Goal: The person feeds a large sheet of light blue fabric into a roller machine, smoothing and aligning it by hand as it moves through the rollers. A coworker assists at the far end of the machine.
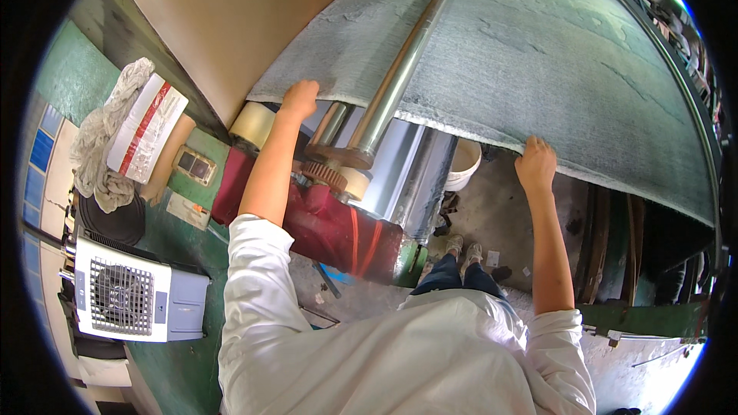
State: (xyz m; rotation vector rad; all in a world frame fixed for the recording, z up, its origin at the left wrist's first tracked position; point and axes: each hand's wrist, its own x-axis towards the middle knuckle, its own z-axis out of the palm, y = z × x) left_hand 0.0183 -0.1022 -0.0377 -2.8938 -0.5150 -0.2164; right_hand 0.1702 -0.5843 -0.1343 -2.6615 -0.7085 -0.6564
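Left of the left hand (300, 98), a white box with a red stripe (147, 129) is noted, flanked by a bundled grey cloth (101, 138). Farther from that hand, a white-and-grey grilled unit (131, 296) is seen. A white bucket (460, 177) is located left of the right hand (536, 160).

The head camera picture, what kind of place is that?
Probably a workshop or small factory: it has a long shiny metal roller, a toothed gear wheel and a wide grey sheet.
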